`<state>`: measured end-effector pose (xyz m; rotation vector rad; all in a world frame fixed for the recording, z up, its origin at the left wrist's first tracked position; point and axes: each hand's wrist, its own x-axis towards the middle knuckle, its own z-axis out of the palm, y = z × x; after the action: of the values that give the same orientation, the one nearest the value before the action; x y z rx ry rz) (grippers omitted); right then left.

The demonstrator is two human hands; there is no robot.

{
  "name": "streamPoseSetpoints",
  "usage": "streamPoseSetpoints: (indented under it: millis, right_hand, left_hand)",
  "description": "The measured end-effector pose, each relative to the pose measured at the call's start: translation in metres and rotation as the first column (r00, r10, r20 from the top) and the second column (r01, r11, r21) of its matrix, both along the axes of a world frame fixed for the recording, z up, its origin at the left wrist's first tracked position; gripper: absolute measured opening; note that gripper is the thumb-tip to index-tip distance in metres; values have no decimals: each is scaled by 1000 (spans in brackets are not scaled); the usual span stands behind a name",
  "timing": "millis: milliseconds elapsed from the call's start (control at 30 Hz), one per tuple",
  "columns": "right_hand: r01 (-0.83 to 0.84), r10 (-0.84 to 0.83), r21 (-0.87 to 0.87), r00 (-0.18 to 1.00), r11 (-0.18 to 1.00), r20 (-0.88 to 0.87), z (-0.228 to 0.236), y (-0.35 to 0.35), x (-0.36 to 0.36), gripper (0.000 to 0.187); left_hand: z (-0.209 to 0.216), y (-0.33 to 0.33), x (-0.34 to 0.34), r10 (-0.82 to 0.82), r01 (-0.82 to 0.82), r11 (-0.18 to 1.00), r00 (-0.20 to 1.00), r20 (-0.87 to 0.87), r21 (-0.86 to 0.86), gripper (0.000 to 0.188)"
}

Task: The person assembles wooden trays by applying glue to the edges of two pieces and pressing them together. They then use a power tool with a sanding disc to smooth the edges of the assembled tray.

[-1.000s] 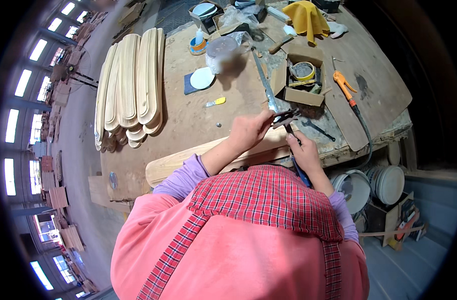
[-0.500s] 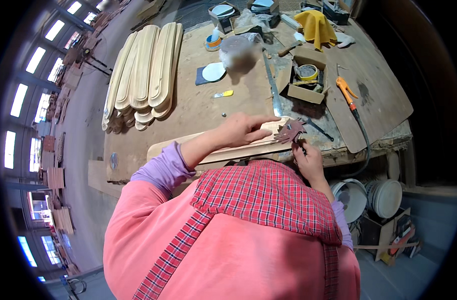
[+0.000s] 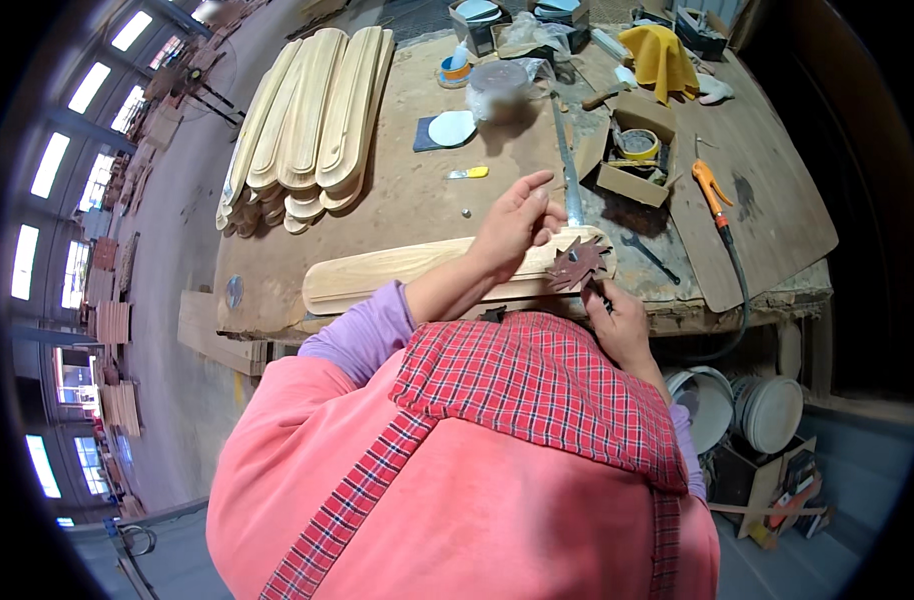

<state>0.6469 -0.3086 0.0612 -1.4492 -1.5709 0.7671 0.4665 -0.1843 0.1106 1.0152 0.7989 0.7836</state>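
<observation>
A long pale wooden board (image 3: 387, 268) with rounded ends and a grooved edge lies along the near side of the workbench. Over its right half hovers my left hand (image 3: 512, 228), empty, its fingers apart and loosely bent. My right hand (image 3: 625, 322) is closed round a tool that is mostly hidden by the hand and the bench edge. At the tool's end sits a reddish-brown sandpaper flap wheel (image 3: 579, 263) with pointed flaps, in front of the board's right end. A dark wrench (image 3: 651, 258) lies just right of the board.
Similar boards (image 3: 302, 120) are stacked at the far left. A yellow-handled scraper (image 3: 468, 173), sanding discs (image 3: 452, 128), an open cardboard box (image 3: 632, 178) and an orange air gun (image 3: 712, 185) with its hose lie on the bench. White buckets (image 3: 767, 412) stand below on the right.
My left hand has lifted back from near the flap wheel, and its fingers now point upward. The right hand still holds the tool. The whole view has shifted slightly.
</observation>
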Motion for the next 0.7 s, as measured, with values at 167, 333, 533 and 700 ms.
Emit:
streamPoseSetpoints:
  millis: [167, 333, 533, 700]
  right_hand:
    - [-14, 14, -7, 1000, 1000, -5, 9, 4, -12, 26]
    - [-37, 36, -63, 999, 997, -5, 16, 4, -19, 27]
    - [-31, 34, -123, 999, 992, 21, 16, 3, -25, 27]
    - [-16, 17, -59, 1000, 998, 13, -4, 8, -26, 28]
  left_hand:
    - [-9, -17, 20, 5, -5, 1000, 985, 171, 2, 59]
    - [-12, -24, 7, -218, 211, 974, 971, 99, 79, 61]
    - [-9, -23, -3, -347, 365, 907, 930, -117, 210, 79]
    - [-13, -5, -15, -193, 195, 963, 981, -27, 185, 56]
